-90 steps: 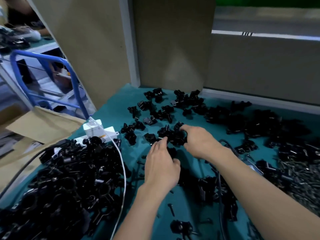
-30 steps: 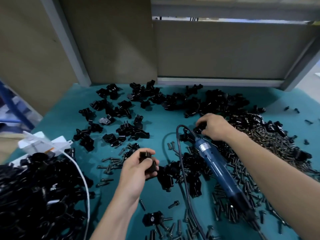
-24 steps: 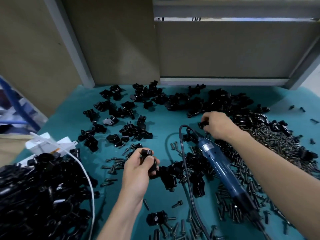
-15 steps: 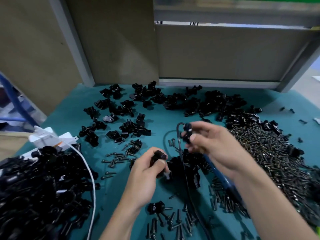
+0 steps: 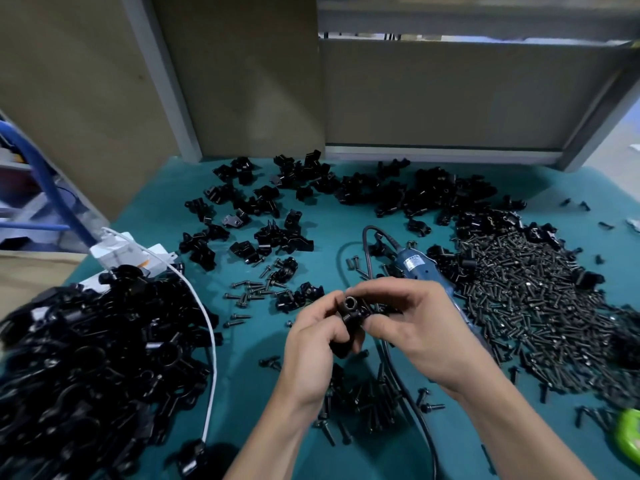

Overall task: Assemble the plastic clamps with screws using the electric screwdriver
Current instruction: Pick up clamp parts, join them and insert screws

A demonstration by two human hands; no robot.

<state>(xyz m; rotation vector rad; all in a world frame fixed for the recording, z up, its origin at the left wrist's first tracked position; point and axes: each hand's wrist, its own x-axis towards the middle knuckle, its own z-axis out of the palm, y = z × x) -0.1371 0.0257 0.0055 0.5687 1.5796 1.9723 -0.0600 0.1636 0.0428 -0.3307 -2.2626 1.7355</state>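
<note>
- Both hands met above the teal mat (image 5: 242, 382). The left hand (image 5: 318, 341) curled its fingers round a black clamp piece (image 5: 349, 304) from below, seemingly steadying it as the base.
- The right hand (image 5: 415, 327) pinched the same piece's upper end between thumb and forefinger, probably to seat a second half. With everything black, I could not tell whether two parts were there.
- The electric screwdriver (image 5: 417, 268) lay unheld on the mat just behind the right hand, handy for driving.
- The screw heap (image 5: 519, 306) lay to the right, on the tool hand's side. Loose clamp parts (image 5: 270, 216) lay at the back, and a big clamp pile (image 5: 86, 358) on the left.
</note>
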